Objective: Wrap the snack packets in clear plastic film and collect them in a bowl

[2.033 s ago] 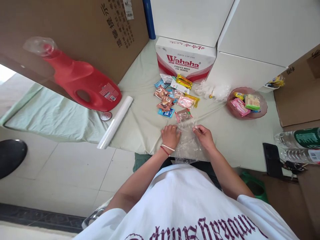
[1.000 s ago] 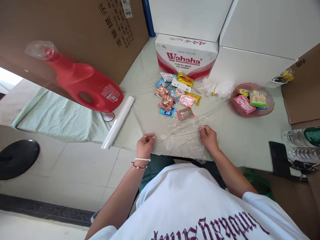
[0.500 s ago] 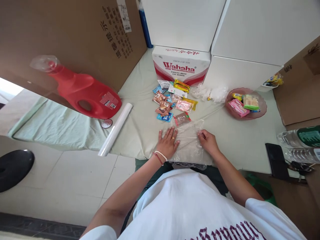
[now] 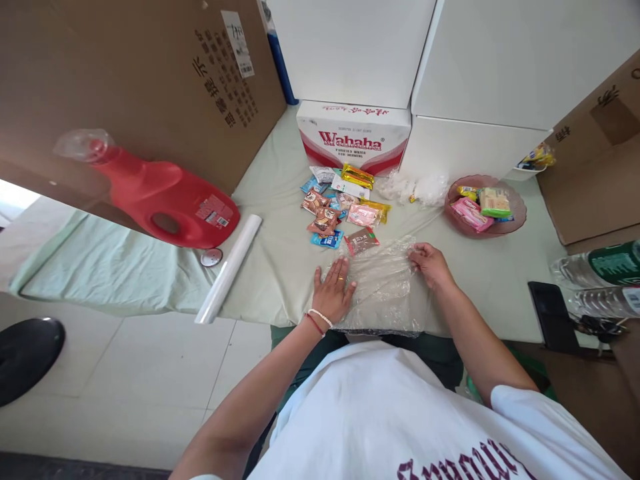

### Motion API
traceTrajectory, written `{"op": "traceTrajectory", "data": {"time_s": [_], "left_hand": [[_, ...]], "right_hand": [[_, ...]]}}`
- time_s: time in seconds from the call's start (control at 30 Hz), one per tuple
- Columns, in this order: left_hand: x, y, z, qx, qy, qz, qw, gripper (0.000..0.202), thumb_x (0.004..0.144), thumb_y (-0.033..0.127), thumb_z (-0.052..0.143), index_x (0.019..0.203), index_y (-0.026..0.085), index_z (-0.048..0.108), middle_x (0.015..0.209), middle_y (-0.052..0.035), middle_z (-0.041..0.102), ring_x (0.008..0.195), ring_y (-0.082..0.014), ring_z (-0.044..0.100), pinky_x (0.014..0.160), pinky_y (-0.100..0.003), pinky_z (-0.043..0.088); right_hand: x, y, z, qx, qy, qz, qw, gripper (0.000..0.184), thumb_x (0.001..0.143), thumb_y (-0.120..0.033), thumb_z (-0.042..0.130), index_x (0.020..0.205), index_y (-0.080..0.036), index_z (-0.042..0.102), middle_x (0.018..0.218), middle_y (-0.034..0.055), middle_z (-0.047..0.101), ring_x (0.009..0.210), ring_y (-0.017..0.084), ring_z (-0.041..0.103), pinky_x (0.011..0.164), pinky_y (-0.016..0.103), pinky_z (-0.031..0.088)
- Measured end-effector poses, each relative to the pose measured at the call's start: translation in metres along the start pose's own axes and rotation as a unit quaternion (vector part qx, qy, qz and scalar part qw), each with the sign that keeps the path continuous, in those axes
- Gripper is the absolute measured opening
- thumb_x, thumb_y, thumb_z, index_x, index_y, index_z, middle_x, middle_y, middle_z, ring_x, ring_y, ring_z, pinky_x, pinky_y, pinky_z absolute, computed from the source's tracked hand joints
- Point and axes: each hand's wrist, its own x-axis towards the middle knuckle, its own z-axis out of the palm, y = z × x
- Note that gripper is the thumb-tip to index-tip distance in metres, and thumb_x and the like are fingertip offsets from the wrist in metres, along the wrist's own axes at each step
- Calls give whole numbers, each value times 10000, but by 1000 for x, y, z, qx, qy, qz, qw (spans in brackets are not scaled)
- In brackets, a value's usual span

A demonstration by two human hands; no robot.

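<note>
Pinching between thumb and bent fingers, the right hand had its grip on the upper right edge of a clear plastic sheet, which lay wrinkled on the counter right in front of the person's body. The left hand pinched nothing: it rested palm down, fingers a little spread, along the sheet's left margin, probably so that this side would not shift and the film could lie flatter between the two hands. So light and creased a film would likely have slid or curled without some weight on it.

Just beyond its far edge lay a brown packet; whether the two touched could not be told. The other small packets lay heaped before the white and red carton, clear of the film yet apparently within easy reach.

The left forearm reached in from the lower left, its fingers pointing forward. The right forearm slanted up from the lower right, elbow away from the trunk, hand turned inward over the edge it held.
</note>
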Motion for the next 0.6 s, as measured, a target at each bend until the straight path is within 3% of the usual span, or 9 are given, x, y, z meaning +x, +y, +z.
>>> {"op": "traceTrajectory", "data": {"time_s": [0.07, 0.13, 0.2, 0.27, 0.33, 0.37, 0.5, 0.6], "left_hand": [[1, -1, -1, 8, -3, 13, 1000, 616, 1073, 463, 246, 1645, 240, 308, 1706, -116, 308, 1568, -270, 342, 1289, -615, 120], [1, -1, -2, 17, -6, 24, 1000, 609, 1071, 472, 262, 1628, 244, 350, 1714, -106, 287, 1579, -279, 320, 1287, -634, 101], [1, 0, -3, 17, -7, 24, 1000, 611, 1073, 464, 255, 1630, 229, 344, 1712, -110, 286, 1581, -280, 315, 1287, -642, 95], [1, 0, -5, 11, -7, 20, 1000, 615, 1077, 446, 240, 1641, 212, 311, 1699, -121, 313, 1576, -275, 327, 1291, -633, 100], [1, -4, -6, 6, -8, 20, 1000, 619, 1081, 431, 230, 1653, 197, 266, 1687, -128, 337, 1572, -262, 337, 1299, -609, 109], [0, -7, -7, 6, -10, 26, 1000, 623, 1081, 431, 234, 1657, 194, 248, 1686, -129, 341, 1571, -256, 339, 1303, -596, 113], [-2, -20, -10, 19, -21, 67, 997, 642, 1066, 466, 308, 1658, 222, 256, 1694, -116, 328, 1590, -270, 295, 1313, -596, 62], [-3, -24, -11, 22, -28, 74, 997, 661, 1055, 497, 337, 1654, 225, 276, 1703, -104, 309, 1609, -281, 241, 1310, -617, 4]], "right_hand": [[-9, 2, -13, -115, 89, -77, 986, 301, 790, -377, 660, 1027, -193, 637, 903, 69, 687, 697, 185, 601, 655, 350, 541], [-32, 4, -16, -224, 128, -197, 946, 292, 888, -360, 583, 1104, -185, 672, 1104, 141, 703, 890, 244, 664, 843, 451, 582], [-63, 9, -8, -294, 56, -315, 901, 354, 977, -346, 518, 1259, -196, 671, 1309, 169, 672, 1164, 294, 647, 1031, 531, 539], [-93, 19, 3, -335, -93, -392, 852, 433, 1020, -338, 508, 1429, -243, 609, 1497, 131, 590, 1398, 294, 533, 1170, 559, 456], [-114, 35, 7, -370, -203, -405, 811, 496, 1022, -338, 537, 1517, -306, 551, 1604, 75, 500, 1503, 285, 437, 1231, 561, 406], [-120, 43, 3, -386, -225, -393, 804, 515, 1019, -344, 549, 1534, -334, 535, 1626, 55, 472, 1523, 286, 413, 1241, 563, 398], [-119, 69, -39, -411, -193, -332, 827, 534, 1020, -387, 550, 1552, -405, 506, 1644, 25, 434, 1529, 297, 407, 1244, 592, 391], [-108, 67, -76, -388, -211, -308, 843, 486, 1006, -399, 557, 1491, -403, 582, 1595, 30, 507, 1482, 299, 476, 1220, 591, 419]]}}
